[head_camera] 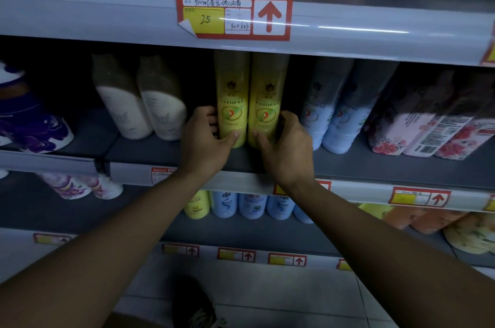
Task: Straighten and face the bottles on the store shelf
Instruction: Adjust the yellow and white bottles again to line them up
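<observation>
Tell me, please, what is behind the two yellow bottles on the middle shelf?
Nothing can be made out. The yellow bottles fill the front and the space behind is dark. The left hand and right hand grip their bases, covering the lower sides.

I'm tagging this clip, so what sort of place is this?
Most likely a shop aisle for toiletries. Tiered shelves carry rows of identical bottles, such as the yellow bottles, and red price tags with arrows are fixed to the shelf edges.

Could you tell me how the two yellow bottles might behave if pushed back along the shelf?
The yellow bottles look tall and narrow, so a high push may tip them; low hands suit them. Their glossy plastic probably slides easily on the smooth shelf. Left hand and right hand grip them near the base.
</observation>
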